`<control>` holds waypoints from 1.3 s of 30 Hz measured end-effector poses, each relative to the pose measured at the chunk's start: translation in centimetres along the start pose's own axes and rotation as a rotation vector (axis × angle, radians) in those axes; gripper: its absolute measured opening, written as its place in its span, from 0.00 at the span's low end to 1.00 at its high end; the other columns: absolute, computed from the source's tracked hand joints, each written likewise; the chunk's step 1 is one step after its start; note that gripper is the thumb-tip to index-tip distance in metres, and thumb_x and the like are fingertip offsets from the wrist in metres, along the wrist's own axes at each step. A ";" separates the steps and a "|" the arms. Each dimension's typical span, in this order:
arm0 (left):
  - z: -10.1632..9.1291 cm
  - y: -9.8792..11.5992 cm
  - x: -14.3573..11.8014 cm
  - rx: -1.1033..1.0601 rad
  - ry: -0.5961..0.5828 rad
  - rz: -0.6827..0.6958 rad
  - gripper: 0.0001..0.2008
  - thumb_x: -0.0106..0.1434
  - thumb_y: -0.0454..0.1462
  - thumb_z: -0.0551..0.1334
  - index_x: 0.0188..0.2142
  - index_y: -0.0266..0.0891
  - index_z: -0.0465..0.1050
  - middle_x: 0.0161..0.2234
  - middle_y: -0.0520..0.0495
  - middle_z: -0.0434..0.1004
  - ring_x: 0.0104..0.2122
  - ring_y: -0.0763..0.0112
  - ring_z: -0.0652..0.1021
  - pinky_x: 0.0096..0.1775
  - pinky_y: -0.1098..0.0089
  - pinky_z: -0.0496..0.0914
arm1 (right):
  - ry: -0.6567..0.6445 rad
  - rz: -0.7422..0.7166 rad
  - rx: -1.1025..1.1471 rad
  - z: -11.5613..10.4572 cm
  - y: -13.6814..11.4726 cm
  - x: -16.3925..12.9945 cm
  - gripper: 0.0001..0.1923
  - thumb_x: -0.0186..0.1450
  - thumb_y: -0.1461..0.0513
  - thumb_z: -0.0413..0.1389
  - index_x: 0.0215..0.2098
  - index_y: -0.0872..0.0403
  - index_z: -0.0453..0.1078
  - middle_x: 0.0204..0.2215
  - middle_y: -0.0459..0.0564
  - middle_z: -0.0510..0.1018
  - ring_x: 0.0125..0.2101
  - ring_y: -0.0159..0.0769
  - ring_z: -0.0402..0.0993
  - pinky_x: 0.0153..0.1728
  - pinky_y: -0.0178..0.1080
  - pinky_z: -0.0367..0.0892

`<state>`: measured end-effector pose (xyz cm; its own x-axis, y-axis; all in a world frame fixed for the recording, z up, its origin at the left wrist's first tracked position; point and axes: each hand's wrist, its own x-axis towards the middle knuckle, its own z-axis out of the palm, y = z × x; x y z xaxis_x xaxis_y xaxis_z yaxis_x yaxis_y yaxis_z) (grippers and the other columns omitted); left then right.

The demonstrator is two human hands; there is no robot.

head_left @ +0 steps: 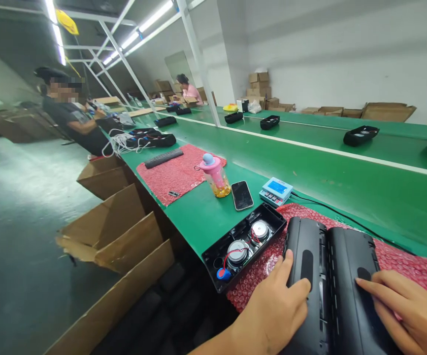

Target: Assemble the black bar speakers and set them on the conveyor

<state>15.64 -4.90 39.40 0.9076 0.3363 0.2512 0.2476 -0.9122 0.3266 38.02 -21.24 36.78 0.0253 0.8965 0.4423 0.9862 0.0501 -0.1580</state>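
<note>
Two long black plastic speaker housings lie side by side before me, their near ends cut off by the frame. My left hand [278, 301] grips the left housing [307, 241], fingers at its outer edge and thumb on top by a dark oval patch. On the right housing [349, 246], one outstretched fingertip of my right hand [405, 305] touches beside a similar oval patch [364, 273]. The other fingers lie along that housing's right side. Left of both, an opened speaker case [245, 246] shows two round silver drivers, red wires and a blue part.
Red bubble wrap [401, 261] lies under the housings. Beyond are a blue-screened meter [276, 191] with a cable, a phone [242, 195] and a drink bottle [215, 177]. Open cartons [124, 256] stand left of the green bench. A person [75, 118] sits further along.
</note>
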 end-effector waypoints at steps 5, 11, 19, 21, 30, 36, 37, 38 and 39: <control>0.1 -0.2 0.2 0.011 0.035 0.041 0.09 0.61 0.32 0.53 0.38 0.38 0.71 0.55 0.26 0.66 0.54 0.51 0.71 0.49 0.60 0.72 | -0.018 -0.060 0.095 0.1 -1.9 5.4 0.15 0.66 0.67 0.44 0.43 0.55 0.71 0.32 0.53 0.72 0.31 0.36 0.71 0.30 0.37 0.70; 0.2 -0.3 0.4 0.063 0.097 0.093 0.10 0.58 0.30 0.53 0.35 0.37 0.72 0.51 0.24 0.70 0.51 0.51 0.74 0.45 0.61 0.74 | -0.105 -0.068 0.237 1.8 -2.8 7.9 0.17 0.64 0.70 0.43 0.45 0.59 0.70 0.34 0.57 0.71 0.34 0.40 0.69 0.33 0.44 0.72; 0.1 -1.3 0.2 0.139 0.049 0.159 0.13 0.59 0.30 0.54 0.42 0.39 0.72 0.54 0.23 0.67 0.52 0.53 0.72 0.46 0.63 0.73 | -0.109 -0.098 0.224 1.5 -3.0 7.9 0.19 0.61 0.68 0.48 0.50 0.58 0.69 0.54 0.61 0.67 0.56 0.52 0.58 0.53 0.55 0.62; 0.0 -1.5 0.1 0.145 0.022 0.179 0.14 0.60 0.30 0.54 0.44 0.38 0.71 0.54 0.23 0.66 0.54 0.54 0.71 0.47 0.63 0.72 | -0.111 -0.123 0.255 1.4 -3.0 8.1 0.18 0.61 0.68 0.47 0.48 0.59 0.70 0.52 0.60 0.69 0.55 0.51 0.60 0.53 0.53 0.63; -0.5 -1.4 0.1 0.154 -0.043 0.175 0.15 0.62 0.29 0.53 0.47 0.37 0.68 0.57 0.25 0.62 0.58 0.56 0.66 0.50 0.64 0.71 | -0.145 -0.185 0.268 1.2 -2.8 8.5 0.15 0.59 0.68 0.49 0.42 0.58 0.73 0.44 0.58 0.75 0.47 0.47 0.68 0.46 0.48 0.66; -0.8 -1.4 0.0 0.133 -0.089 0.145 0.15 0.62 0.30 0.53 0.47 0.37 0.69 0.60 0.28 0.60 0.58 0.58 0.67 0.50 0.65 0.70 | -0.171 -0.187 0.253 1.3 -2.8 8.6 0.13 0.59 0.68 0.50 0.39 0.58 0.73 0.43 0.58 0.75 0.44 0.46 0.68 0.42 0.47 0.66; -0.8 -1.4 0.0 0.126 -0.093 0.135 0.15 0.63 0.30 0.52 0.47 0.37 0.70 0.60 0.28 0.60 0.58 0.58 0.67 0.51 0.65 0.70 | -0.174 -0.186 0.255 1.3 -2.8 8.6 0.12 0.59 0.68 0.50 0.38 0.58 0.73 0.43 0.58 0.75 0.44 0.46 0.68 0.42 0.47 0.66; -0.9 -1.3 0.0 0.118 -0.096 0.127 0.15 0.63 0.30 0.52 0.47 0.37 0.70 0.60 0.28 0.59 0.58 0.57 0.66 0.51 0.65 0.70 | -0.176 -0.185 0.257 1.3 -2.8 8.6 0.12 0.59 0.68 0.50 0.38 0.57 0.73 0.42 0.57 0.75 0.44 0.46 0.67 0.43 0.46 0.66; -1.0 -1.3 0.0 0.112 -0.100 0.121 0.15 0.63 0.30 0.52 0.47 0.37 0.70 0.60 0.29 0.59 0.58 0.57 0.66 0.51 0.65 0.70 | -0.178 -0.185 0.260 1.4 -2.8 8.6 0.11 0.59 0.68 0.51 0.37 0.57 0.73 0.42 0.57 0.74 0.45 0.45 0.67 0.43 0.46 0.65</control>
<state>15.00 -3.49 39.89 0.9608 0.2031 0.1886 0.1662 -0.9667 0.1946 35.29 -13.02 39.83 -0.2010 0.9232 0.3276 0.8961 0.3083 -0.3192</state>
